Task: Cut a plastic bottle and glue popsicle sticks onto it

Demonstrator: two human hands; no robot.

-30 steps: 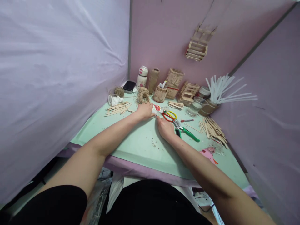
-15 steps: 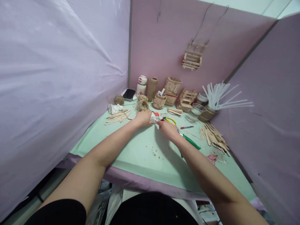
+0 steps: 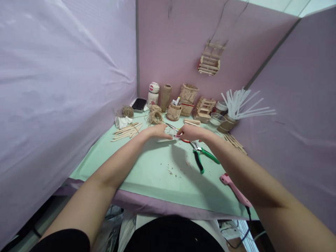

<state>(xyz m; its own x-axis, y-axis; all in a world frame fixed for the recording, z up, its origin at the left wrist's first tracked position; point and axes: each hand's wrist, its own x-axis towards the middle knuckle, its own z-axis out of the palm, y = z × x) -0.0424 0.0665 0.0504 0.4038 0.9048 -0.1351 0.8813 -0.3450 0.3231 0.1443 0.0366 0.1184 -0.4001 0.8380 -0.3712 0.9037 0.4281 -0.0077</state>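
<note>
In the head view, the left hand (image 3: 156, 131) reaches to the middle of the worktop (image 3: 147, 168), thumb and fingers parted around a pale packet (image 3: 171, 132); how firmly it grips cannot be told. The right hand (image 3: 191, 132) meets it from the other side, fingertips drawn narrow by a small pink bit; what they pinch is too small to tell. Half a second ago the packet's red print showed between the hands; now it does not, and a white edge lies below the left thumb. The right wrist is more arched, its forearm swung farther out, so that the green-handled cutters (image 3: 198, 166) show both handles, while the stick pile (image 3: 235, 142) is largely covered. The pink tool (image 3: 236, 189) has come into sight beside that forearm.

Toward the person, the surface runs on to the purple-draped near edge (image 3: 154, 206), carrying scattered crumbs (image 3: 172, 170). The cutters and pink tool narrow the right side, the tool's cable hanging over the edge. Behind the hands, the twine coil (image 3: 155, 114) and pen cup (image 3: 174, 112) stand near; loose sticks (image 3: 127, 132) lie to the left.
</note>
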